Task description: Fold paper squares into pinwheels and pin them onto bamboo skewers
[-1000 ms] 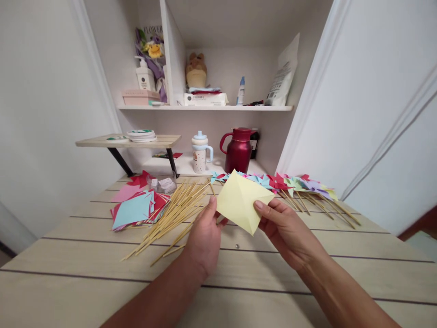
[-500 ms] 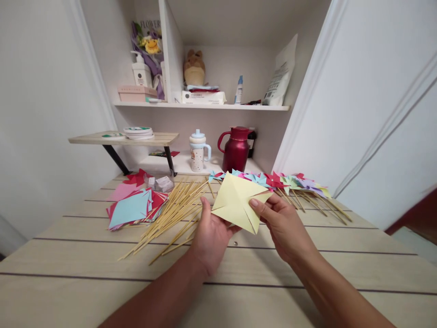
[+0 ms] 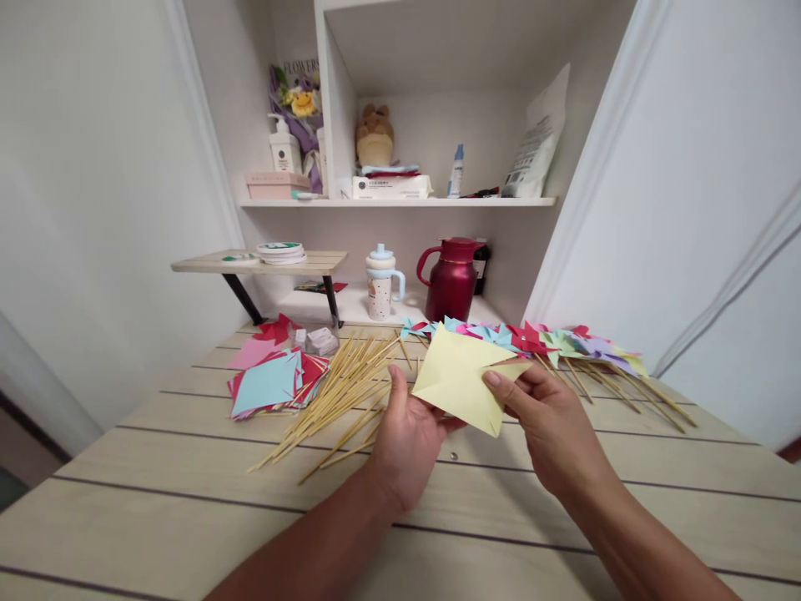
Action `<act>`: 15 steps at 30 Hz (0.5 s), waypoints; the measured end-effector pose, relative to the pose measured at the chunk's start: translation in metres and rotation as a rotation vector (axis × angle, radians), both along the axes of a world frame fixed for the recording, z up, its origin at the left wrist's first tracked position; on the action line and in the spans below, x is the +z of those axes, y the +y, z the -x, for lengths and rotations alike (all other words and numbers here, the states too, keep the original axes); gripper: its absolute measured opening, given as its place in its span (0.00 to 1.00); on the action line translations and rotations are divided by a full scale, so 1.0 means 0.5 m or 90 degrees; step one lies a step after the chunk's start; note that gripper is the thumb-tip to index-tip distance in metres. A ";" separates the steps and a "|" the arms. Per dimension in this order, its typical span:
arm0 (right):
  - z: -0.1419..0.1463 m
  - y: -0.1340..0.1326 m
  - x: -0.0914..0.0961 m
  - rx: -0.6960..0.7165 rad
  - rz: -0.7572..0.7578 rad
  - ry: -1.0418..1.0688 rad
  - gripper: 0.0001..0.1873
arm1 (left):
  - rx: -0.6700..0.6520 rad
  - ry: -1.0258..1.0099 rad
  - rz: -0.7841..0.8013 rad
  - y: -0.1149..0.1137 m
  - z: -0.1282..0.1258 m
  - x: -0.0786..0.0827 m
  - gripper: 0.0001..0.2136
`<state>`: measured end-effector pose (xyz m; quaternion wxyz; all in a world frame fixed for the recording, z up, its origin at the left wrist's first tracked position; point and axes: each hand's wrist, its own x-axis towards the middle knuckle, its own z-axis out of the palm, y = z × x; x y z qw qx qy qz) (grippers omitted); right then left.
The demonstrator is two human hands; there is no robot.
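Observation:
A pale yellow square of paper (image 3: 460, 371) with slits cut in from its corners is held in the air above the table. My left hand (image 3: 410, 442) supports it from below, with its fingers under the sheet and its thumb raised at the left side. The right corner, split by a slit, is pinched between the thumb and fingers of my right hand (image 3: 544, 409). Part of that corner bends up along the slit. Left of my hands lie many thin wooden sticks (image 3: 344, 396) in a loose fan.
A stack of coloured paper squares (image 3: 269, 384) lies at the left, by a small clear box (image 3: 319, 340). Paper pinwheels (image 3: 551, 340) on sticks line the back right. Behind stand a cup (image 3: 380, 288) and a red jug (image 3: 451, 284); a small raised shelf (image 3: 313, 263) overhangs the left.
The view has swung slightly left, so everything sits further right. The yellow paper has turned a little, and its right corner is now lifted and bent by my right hand.

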<state>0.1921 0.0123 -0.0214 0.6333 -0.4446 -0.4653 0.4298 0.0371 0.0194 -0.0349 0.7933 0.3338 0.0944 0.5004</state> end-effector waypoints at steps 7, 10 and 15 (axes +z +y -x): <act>0.002 0.001 -0.006 0.006 0.007 0.006 0.14 | 0.019 0.015 -0.021 -0.006 -0.003 0.001 0.37; 0.005 0.001 -0.008 0.009 0.007 -0.004 0.14 | 0.017 0.009 -0.017 -0.008 -0.005 0.001 0.37; -0.007 0.001 0.002 0.006 -0.024 -0.050 0.12 | 0.009 -0.017 0.020 -0.004 0.003 0.005 0.37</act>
